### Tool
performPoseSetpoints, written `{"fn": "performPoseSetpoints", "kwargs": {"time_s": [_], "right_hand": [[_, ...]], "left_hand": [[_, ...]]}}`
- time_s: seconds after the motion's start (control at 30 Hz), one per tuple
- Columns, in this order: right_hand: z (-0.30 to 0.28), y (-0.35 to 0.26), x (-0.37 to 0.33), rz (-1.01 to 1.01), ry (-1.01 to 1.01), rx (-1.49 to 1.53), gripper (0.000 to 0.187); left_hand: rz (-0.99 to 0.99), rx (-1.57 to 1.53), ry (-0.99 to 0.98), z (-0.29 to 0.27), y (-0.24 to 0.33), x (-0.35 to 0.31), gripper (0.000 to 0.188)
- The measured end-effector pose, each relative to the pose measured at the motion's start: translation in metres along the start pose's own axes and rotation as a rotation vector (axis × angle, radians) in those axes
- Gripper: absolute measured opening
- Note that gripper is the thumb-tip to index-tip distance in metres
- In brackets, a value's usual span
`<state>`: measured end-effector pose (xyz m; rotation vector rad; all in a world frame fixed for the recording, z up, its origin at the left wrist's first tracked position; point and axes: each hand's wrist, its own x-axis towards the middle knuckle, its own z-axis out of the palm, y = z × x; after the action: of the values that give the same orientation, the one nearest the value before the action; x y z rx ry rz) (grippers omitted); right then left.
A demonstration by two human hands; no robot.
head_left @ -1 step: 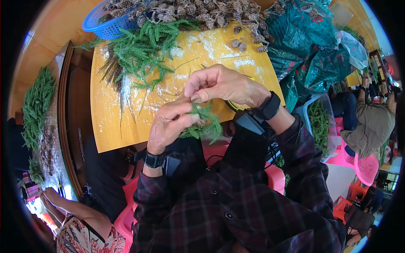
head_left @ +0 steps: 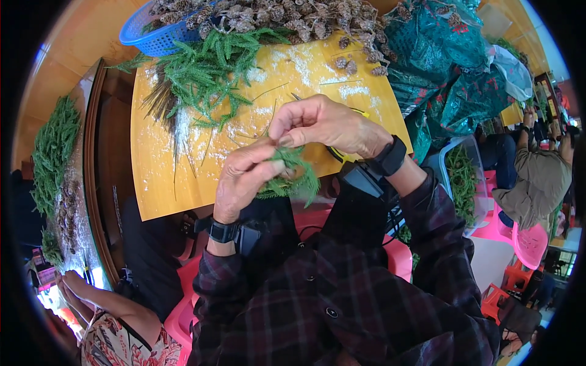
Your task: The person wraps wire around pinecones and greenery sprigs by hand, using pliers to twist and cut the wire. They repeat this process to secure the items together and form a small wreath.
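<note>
Yellow tbl (head_left: 159,189) had white powder (head_left: 299,64) scattered on it; pink stools (head_left: 528,244) & other ppl (head_left: 543,177) were around the rm. Blue basket (head_left: 165,44) at the far L held pinecones (head_left: 189,21), more beside it; clear tub (head_left: 480,201) on my R held green cuttings (head_left: 461,183). My L hand (head_left: 241,180) gripped a green sprig (head_left: 308,183) nr the tbl's near edge, above my lap; R hand (head_left: 329,125) curled in close at its top, couldn't tell if pinching anything.

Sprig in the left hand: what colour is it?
The sprig is green, seen best in the head view.
</note>
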<state>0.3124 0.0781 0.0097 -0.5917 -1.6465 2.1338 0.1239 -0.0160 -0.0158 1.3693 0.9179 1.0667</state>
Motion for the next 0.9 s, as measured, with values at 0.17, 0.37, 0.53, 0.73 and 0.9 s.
{"fn": "performPoseSetpoints", "kwargs": {"time_s": [0.17, 0.37, 0.53, 0.73, 0.9], "right_hand": [[0.003, 0.008, -0.010, -0.035, 0.122, -0.026, 0.015], [0.005, -0.008, -0.011, -0.190, 0.131, -0.486, 0.015], [0.006, -0.014, -0.011, -0.140, 0.055, -0.743, 0.030], [0.004, -0.008, -0.003, -0.302, 0.016, -0.883, 0.034], [0.013, -0.008, 0.000, -0.294, 0.086, -0.926, 0.026]], "left_hand": [[-0.040, -0.092, 0.206, 0.008, -0.010, -0.002, 0.019], [-0.010, -0.049, 0.145, 0.004, -0.010, 0.002, 0.016], [0.028, 0.077, 0.063, 0.000, -0.012, 0.004, 0.015], [0.002, 0.015, 0.037, 0.005, -0.006, 0.005, 0.013], [0.034, 0.112, -0.006, -0.002, -0.013, 0.003, 0.012]]}}
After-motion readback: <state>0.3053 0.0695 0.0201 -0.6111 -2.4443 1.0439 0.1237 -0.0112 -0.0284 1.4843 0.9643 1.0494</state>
